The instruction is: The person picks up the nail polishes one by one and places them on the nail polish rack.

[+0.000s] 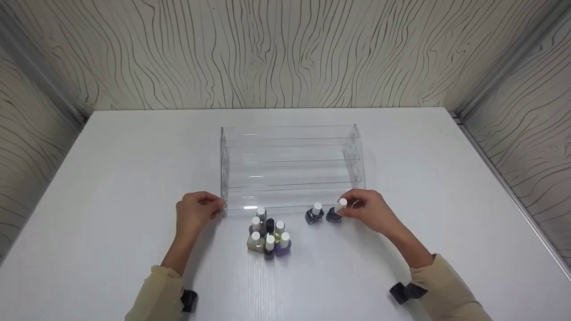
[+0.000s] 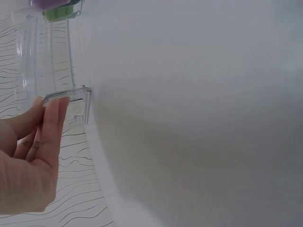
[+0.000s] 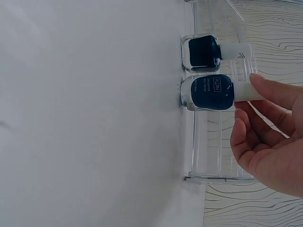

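A: What is the right hand (image 1: 368,209) doing?

B: It pinches the white cap of a dark blue, clear-glass nail polish bottle (image 3: 212,92). The thumb is on one side of the cap. The bottle is upright, right below the fingertips, with small white letters on it.

A: What is closest to that hand after that?

B: A second dark blue glass bottle with a white cap (image 3: 203,52). It is just to the left of the one in the hand, and no fingers are on it.

A: And the left hand (image 1: 194,214)?

B: Its thumb and fingers pinch the front corner of a see-through plastic rack with long steps (image 1: 290,185). The rack goes from that hand across to the right hand and reaches away past both. The two blue bottles are by its front edge.

A: Is anything between the hands?

B: Yes, a bunch of seven little bottles (image 1: 269,243), closer to the person than the rack. Six caps are white and one is black. One bottle is purple.

A: What is farther out?

B: A white table (image 1: 437,178) all around the hands, and a pale wall with wavy dark lines (image 1: 267,53) far past them.
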Available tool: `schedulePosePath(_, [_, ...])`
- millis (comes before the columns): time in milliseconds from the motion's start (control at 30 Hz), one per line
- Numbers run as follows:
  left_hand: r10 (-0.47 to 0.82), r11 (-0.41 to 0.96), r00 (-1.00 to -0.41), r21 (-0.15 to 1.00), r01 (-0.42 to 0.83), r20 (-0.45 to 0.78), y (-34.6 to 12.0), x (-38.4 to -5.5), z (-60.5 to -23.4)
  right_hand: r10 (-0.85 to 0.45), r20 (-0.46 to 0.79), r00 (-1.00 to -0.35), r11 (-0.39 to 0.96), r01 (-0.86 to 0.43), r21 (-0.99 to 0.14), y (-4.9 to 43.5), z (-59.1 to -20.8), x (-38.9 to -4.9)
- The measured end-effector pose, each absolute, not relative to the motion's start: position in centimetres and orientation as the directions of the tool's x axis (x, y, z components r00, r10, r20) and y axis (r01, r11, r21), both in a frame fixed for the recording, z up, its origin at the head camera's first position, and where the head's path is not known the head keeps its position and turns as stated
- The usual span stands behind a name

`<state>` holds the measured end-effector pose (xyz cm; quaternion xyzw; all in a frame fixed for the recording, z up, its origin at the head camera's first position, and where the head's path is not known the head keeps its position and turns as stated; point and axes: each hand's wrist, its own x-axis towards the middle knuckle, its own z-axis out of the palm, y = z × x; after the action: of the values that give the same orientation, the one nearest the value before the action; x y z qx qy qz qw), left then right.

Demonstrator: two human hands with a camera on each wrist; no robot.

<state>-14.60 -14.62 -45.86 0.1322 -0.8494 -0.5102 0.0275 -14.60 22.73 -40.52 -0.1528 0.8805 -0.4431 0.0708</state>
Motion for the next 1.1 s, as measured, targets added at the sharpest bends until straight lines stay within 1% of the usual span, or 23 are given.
schedulePosePath(133, [-0.259, 0.458, -0.963, 0.868, -0.190, -0.074, -15.6, -16.2, -49.8, -0.329, 0.010, -0.944, 0.568, -0.206, -0.797, 22.7, -40.5, -14.5])
schedulePosePath(200, [-0.269, 0.461, -0.960, 0.864, -0.202, -0.081, -15.6, -16.3, -50.0, -0.328, 0.010, -0.945, 0.570, -0.206, -0.795, 22.7, -40.5, -14.5])
schedulePosePath(333, [-0.264, 0.447, -0.960, 0.870, -0.210, -0.096, -15.2, -15.7, -48.7, -0.327, 0.011, -0.945, 0.575, -0.209, -0.791, 22.7, -40.6, -14.6])
schedulePosePath(500, [-0.254, 0.398, -0.957, 0.886, -0.237, -0.142, -14.2, -14.1, -44.5, -0.334, 0.003, -0.942, 0.584, -0.210, -0.784, 22.7, -40.4, -14.6])
schedulePosePath(633, [-0.250, 0.413, -0.955, 0.874, -0.255, -0.160, -13.7, -13.5, -42.7, -0.346, 0.005, -0.938, 0.581, -0.219, -0.784, 22.7, -40.0, -14.7])
schedulePosePath(667, [-0.256, 0.419, -0.953, 0.870, -0.261, -0.163, -13.6, -13.4, -42.6, -0.349, 0.008, -0.937, 0.580, -0.223, -0.784, 22.7, -39.9, -14.8])
schedulePosePath(900, [-0.256, 0.411, -0.963, 0.893, -0.184, -0.081, -13.6, -13.3, -42.6, -0.344, 0.037, -0.938, 0.576, -0.242, -0.781, 22.7, -38.2, -15.4])
schedulePosePath(1100, [-0.251, 0.418, -0.964, 0.888, -0.190, -0.088, -13.7, -13.4, -42.9, -0.361, 0.047, -0.932, 0.584, -0.265, -0.768, 22.6, -36.7, -16.6])
